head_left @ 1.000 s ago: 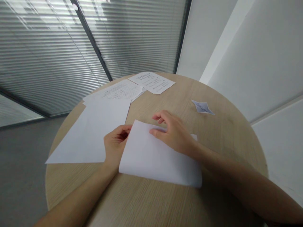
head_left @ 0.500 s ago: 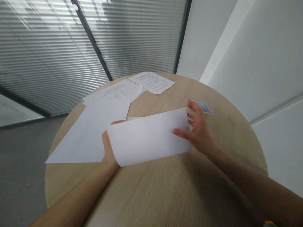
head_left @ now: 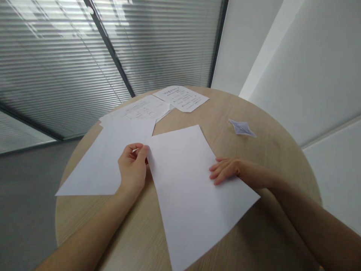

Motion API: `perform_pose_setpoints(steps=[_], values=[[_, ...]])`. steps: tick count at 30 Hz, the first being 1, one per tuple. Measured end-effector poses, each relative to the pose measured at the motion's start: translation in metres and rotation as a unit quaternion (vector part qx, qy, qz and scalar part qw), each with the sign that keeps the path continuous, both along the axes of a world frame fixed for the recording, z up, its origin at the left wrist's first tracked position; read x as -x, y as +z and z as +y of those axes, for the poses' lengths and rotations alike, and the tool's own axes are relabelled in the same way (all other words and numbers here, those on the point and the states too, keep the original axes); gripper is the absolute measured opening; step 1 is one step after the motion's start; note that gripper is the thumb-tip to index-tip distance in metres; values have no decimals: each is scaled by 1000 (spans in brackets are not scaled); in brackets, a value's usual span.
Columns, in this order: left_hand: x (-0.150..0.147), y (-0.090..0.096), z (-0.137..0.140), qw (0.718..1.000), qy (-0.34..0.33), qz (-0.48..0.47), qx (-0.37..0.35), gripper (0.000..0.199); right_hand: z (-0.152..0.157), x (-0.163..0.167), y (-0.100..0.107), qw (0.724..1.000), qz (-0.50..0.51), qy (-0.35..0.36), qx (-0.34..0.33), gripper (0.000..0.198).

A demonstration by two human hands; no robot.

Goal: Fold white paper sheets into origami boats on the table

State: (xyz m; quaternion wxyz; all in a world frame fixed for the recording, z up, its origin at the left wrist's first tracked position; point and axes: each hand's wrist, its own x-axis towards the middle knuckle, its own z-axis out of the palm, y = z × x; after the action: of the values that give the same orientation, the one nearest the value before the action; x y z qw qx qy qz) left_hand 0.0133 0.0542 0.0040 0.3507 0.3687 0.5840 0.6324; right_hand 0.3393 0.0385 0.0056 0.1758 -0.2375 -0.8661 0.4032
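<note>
A blank white sheet of paper [head_left: 188,188] lies spread out in front of me, its lower corner pointing towards me. At its left edge, my left hand [head_left: 133,165] is closed, thumb and forefinger pinching the paper. My right hand [head_left: 227,169] rests on the sheet near its right edge, fingers stretched out flat and the thumb not visible. Left of the sheet, another blank white paper [head_left: 93,169] lies on the table, partly covered by my left hand.
The round wooden table [head_left: 270,150] carries a small folded paper piece [head_left: 241,128] at the right. Towards the back lie printed sheets [head_left: 183,98] and more printed pages [head_left: 141,109]. Window blinds [head_left: 169,45] and a white wall [head_left: 318,67] stand beyond the edge.
The sheet, curved over and held up between both hands before, now lies opened out. My right hand has come down onto it, while my left hand has turned to pinch its edge.
</note>
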Motion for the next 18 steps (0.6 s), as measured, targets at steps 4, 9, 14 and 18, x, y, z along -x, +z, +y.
perform_pose_setpoints(steps=[4, 9, 14, 18], values=[[1, -5, 0, 999, -42, 25, 22, 42, -3, -3, 3, 999, -39, -8, 2, 23], [4, -9, 1, 998, -30, 57, 25, 33, -4, -9, 10, 997, -69, -20, 39, 26], [5, -9, 1, 997, -39, 59, 18, 24, -4, -10, 17, 995, -47, -52, 77, 19], [1, -4, -1, 997, -50, 47, -19, 19, -6, 3, 18, 979, 35, -146, 136, 18]])
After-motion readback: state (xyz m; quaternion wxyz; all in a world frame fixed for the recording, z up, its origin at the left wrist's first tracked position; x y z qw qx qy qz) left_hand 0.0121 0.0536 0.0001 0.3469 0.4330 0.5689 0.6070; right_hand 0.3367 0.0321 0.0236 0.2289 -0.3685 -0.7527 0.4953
